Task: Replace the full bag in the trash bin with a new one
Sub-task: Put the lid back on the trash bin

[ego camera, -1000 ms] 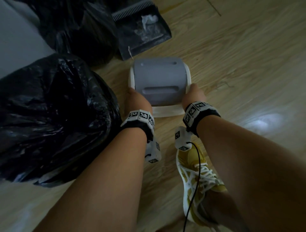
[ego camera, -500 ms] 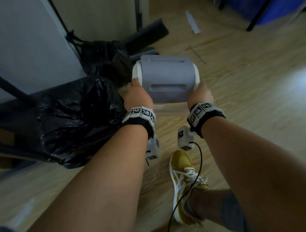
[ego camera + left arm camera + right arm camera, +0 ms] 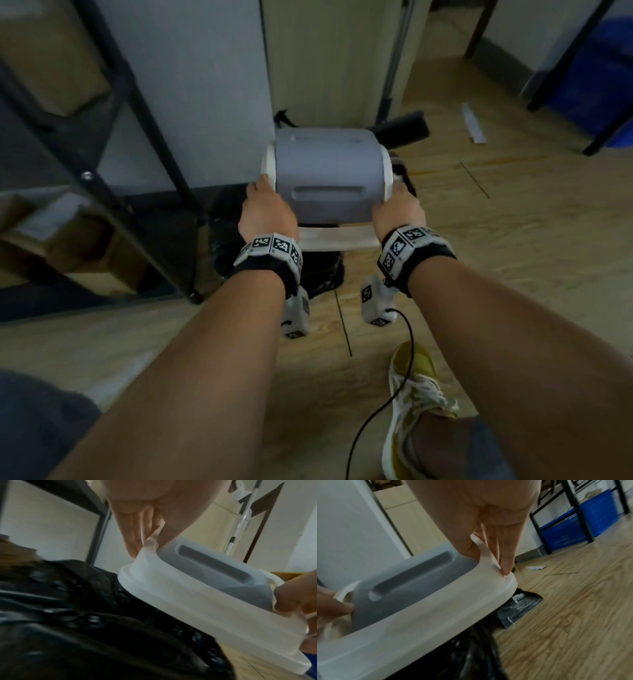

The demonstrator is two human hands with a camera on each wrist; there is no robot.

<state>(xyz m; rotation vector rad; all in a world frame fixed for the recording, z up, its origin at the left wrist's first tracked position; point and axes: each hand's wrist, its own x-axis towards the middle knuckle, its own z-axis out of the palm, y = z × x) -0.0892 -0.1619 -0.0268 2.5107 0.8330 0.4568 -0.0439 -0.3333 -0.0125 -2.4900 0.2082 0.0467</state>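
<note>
A trash bin lid (image 3: 329, 178), a white frame with a grey swing flap, hangs in the air between both hands. My left hand (image 3: 265, 212) grips its left edge and my right hand (image 3: 397, 209) grips its right edge. In the left wrist view the lid (image 3: 197, 601) has its white rim pinched between my left thumb and fingers (image 3: 135, 534). The right wrist view shows the lid (image 3: 419, 615) pinched the same way by my right fingers (image 3: 501, 550). A full black trash bag (image 3: 322, 274) lies on the floor under the lid, also seen as the bag (image 3: 85, 628) and the bag (image 3: 471, 655).
A black metal shelf frame (image 3: 137, 137) stands at the left against a grey panel (image 3: 205, 85). A black dustpan (image 3: 518, 608) lies behind the lid. A blue crate (image 3: 599, 85) sits under a rack at the far right. My yellow shoe (image 3: 414, 404) is on the wooden floor.
Both hands have lifted the lid off the floor and carried it up and away from me, over the black bag. The head view has risen towards the wall.
</note>
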